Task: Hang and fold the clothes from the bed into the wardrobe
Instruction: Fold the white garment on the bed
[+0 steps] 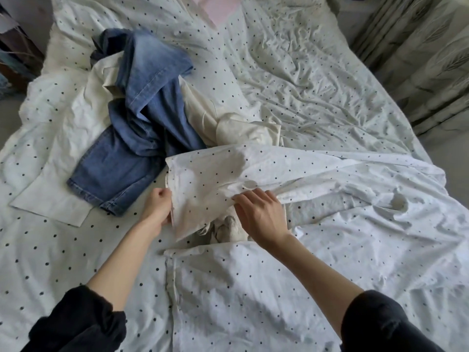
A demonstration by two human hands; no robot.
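Both hands are on the polka-dot cover (218,179), lifting a flap of it off the bed (304,72); the left hand (158,205) pinches the flap's edge with curled fingers, and the right hand (261,214) curls over its lower fold. I judge this an uncovering step, with no garment yet taken up; next the flap must go clear so the crumpled pale cloth (225,228) beneath can be drawn out. Counted largest first: one bed; one cover; one cream garment (236,128) spread under one pair of blue jeans (142,118), both lying beyond the hands; one small pale bundle just under the flap.
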